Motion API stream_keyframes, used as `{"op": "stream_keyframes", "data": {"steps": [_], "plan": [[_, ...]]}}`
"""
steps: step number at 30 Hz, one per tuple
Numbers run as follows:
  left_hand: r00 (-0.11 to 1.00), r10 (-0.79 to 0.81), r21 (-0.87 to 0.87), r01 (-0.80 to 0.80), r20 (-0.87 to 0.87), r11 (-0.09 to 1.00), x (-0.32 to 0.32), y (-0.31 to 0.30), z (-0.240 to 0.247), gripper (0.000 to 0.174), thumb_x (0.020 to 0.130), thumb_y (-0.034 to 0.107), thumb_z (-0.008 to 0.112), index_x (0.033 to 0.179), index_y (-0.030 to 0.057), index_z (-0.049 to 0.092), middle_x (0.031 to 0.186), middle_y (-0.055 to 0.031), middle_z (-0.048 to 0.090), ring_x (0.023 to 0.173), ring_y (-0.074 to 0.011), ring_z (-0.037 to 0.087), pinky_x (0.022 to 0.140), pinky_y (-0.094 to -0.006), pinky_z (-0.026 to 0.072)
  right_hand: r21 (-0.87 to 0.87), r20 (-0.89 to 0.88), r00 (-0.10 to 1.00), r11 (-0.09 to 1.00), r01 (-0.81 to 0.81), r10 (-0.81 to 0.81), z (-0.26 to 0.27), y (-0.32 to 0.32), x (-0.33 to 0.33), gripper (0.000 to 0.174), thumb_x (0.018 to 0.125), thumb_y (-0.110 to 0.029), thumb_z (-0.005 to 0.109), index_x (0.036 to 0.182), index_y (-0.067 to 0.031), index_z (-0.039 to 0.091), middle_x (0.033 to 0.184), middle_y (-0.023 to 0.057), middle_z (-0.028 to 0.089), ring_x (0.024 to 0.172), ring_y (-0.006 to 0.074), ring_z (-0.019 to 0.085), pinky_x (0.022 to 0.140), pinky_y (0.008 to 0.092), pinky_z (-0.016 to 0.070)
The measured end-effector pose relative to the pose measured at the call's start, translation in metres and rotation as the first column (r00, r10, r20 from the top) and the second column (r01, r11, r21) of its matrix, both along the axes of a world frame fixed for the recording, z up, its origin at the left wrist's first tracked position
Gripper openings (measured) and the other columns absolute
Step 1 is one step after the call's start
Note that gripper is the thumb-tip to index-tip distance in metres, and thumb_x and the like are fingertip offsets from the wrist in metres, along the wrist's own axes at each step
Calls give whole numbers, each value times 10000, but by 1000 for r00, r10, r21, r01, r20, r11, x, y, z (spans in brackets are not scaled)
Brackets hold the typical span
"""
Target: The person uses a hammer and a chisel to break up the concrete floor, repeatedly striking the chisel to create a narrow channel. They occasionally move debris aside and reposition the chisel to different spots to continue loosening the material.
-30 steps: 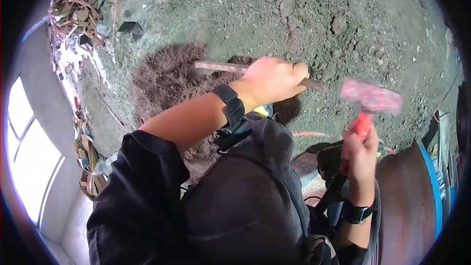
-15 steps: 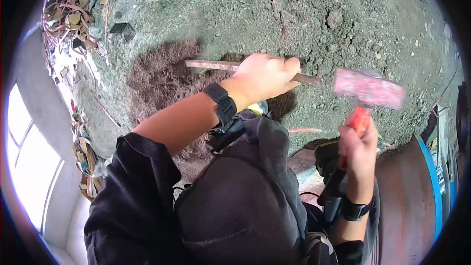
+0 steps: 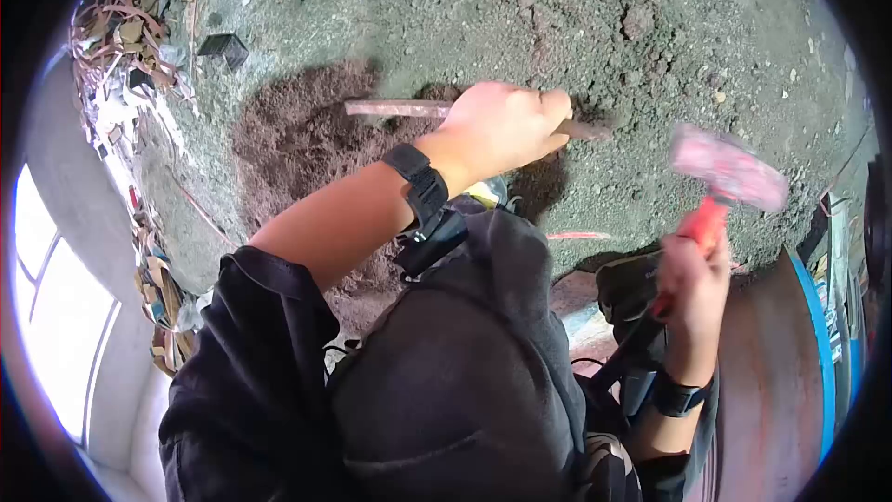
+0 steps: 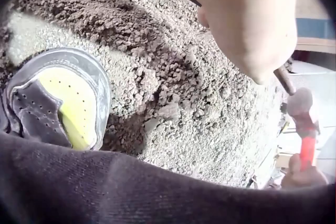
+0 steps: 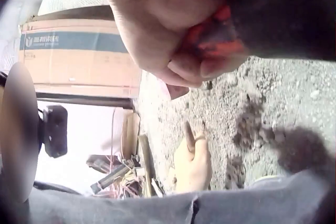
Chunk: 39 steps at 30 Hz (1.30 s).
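My left hand (image 3: 506, 130) grips a long metal rod (image 3: 395, 109). One rod end lies over dark, loosened soil (image 3: 297, 135); the other sticks out past my fingers toward the hammer. In my right hand (image 3: 695, 284) is the red handle of a hammer, whose pinkish, worn head (image 3: 728, 167) is blurred and apart from the rod in the head view. In the left wrist view the rod's end (image 4: 285, 80) appears close beside the hammer head (image 4: 301, 103). The right wrist view shows my right fingers (image 5: 186, 69) curled round the handle.
Scraps and strips (image 3: 130, 33) are piled along the left edge, near a small dark block (image 3: 223, 48). A shoe (image 4: 79, 100) rests on the gravelly ground near my left hand. Behind my right hand stands a cardboard box (image 5: 79, 58).
The hammer and my right hand have shifted right, widening the gap to the rod. My left hand keeps its grip on the rod; the whole head view has shifted slightly.
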<state>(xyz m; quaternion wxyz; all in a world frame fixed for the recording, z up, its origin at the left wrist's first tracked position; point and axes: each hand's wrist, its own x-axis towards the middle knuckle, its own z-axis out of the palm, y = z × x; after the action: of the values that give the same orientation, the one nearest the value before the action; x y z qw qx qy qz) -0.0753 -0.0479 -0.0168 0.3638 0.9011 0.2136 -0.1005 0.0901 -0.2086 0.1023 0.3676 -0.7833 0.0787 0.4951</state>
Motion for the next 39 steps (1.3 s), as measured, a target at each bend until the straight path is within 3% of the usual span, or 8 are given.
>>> {"op": "stream_keyframes", "data": {"steps": [5,7,11,19,21,35,37,39], "plan": [[995,-12,8,12,-102,1000,4,12,13,237,730,248,657,835,95,510,647,-77,608,585,-272,618,514,-363,505,173,144,916,921,349,-374,-1,-6,13,53,826,-18,484,856,-63,485,565,-55,367,406,32,310,364,193,230],[997,25,49,-28,74,998,0,8,3,232,732,235,656,839,90,509,685,-81,622,609,-270,626,525,-364,507,-195,207,966,961,198,-157,8,23,-27,81,796,-59,538,854,-46,482,649,-6,463,451,56,415,391,204,307],[998,54,-18,-54,25,998,-1,10,5,248,744,233,650,858,79,492,759,-79,644,660,-282,628,551,-374,509,38,-190,979,997,-63,69,-10,14,-21,111,757,-22,567,822,-59,486,592,-23,463,449,48,417,384,210,314],[999,38,3,-38,35,999,-1,11,5,242,744,241,648,841,76,500,719,-98,632,647,-309,617,552,-398,503,196,-104,865,842,502,-491,-4,13,-16,57,797,-34,490,853,-41,498,528,-46,387,410,51,357,372,207,273],[999,32,2,-32,-42,999,2,13,10,249,740,240,651,842,73,498,717,-111,628,646,-318,613,556,-409,501,-3,-83,995,999,-51,50,-16,30,-46,29,748,-52,529,760,-52,503,565,-11,479,443,65,432,398,215,340],[996,61,-30,-59,62,998,-3,17,8,247,727,230,654,859,80,508,724,-98,627,632,-302,613,545,-395,499,300,148,987,954,14,-61,-3,27,14,103,760,24,517,826,-55,500,554,-27,424,428,40,355,381,201,271],[995,64,-26,-63,76,998,-3,14,4,247,729,238,651,858,83,509,699,-98,621,618,-304,610,537,-395,496,128,407,761,793,-596,506,-29,5,-10,97,750,22,530,805,-55,510,568,-19,448,435,51,384,386,207,293],[1000,14,-40,-14,-9,999,-2,8,0,243,737,254,644,853,89,509,652,-96,607,597,-310,602,529,-397,493,100,253,835,846,-524,488,-20,-1,-5,93,745,23,535,786,-56,507,570,-15,455,433,54,391,386,214,301]]}}
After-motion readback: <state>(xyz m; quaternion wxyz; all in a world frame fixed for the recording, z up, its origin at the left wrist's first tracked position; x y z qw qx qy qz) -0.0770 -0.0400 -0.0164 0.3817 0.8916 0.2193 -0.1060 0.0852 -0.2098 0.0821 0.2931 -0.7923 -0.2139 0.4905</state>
